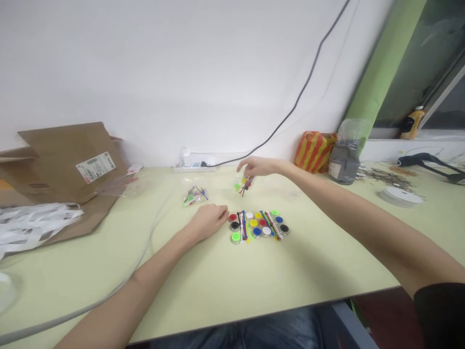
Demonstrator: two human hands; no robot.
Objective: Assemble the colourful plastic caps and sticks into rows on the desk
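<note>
At lower centre of the frame, a left hand [208, 222] is rested on a pale green worktop [181, 291], its fingers [221, 210] extended and holding nothing. Just beside them, a loose group of coloured plastic discs [256, 227] is laid out, with thin coloured rods among them. Above this group, a right hand [256, 167] is held over the worktop, its fingers [241, 167] closed on a small clear bag [244, 185] of similar pieces. A second filled clear bag [195, 196] is lying to the left, so two bagged sets remain packed while one set is spread out. Farther off, a cardboard sheet [69, 165] is propped at upper left, and a white power strip [193, 163] is set against the wall at the far edge.
</note>
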